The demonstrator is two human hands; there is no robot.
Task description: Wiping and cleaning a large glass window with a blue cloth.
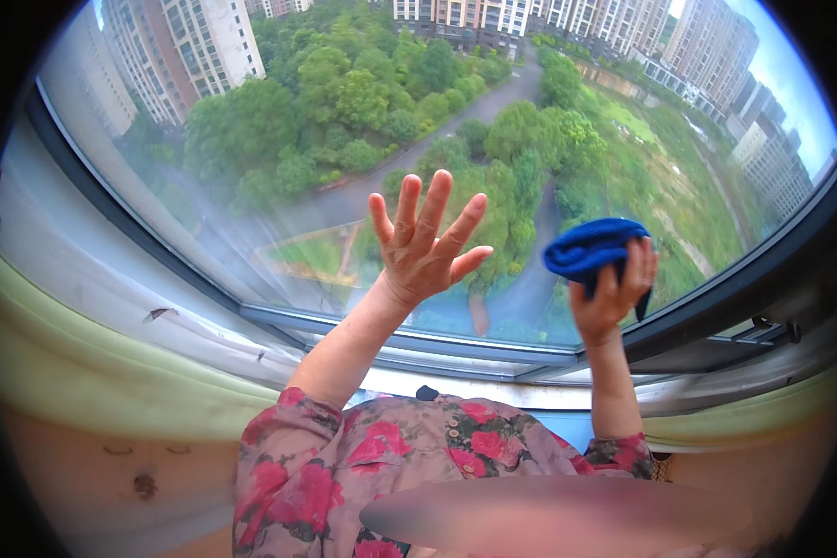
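Observation:
A large window pane [344, 251] with a dark frame fills the space in front of me. My left hand [425, 240] is raised before the glass, its fingers spread and nothing in it; whether the palm touches the pane I cannot tell. To its right, my right hand [616, 288] grips a folded blue cloth [597, 249] up by the glass. The fingers wrap over the cloth's right side, and part of the cloth is hidden behind them. Faint reflections show low on the pane between my two hands.
The dark window frame [623, 346] curves along below the glass, with a white sill [456, 379] under it. A latch [790, 330] sits at the lower right. Pale green curtains [112, 344] hang at both sides. Trees, a road and tall buildings lie beyond the glass.

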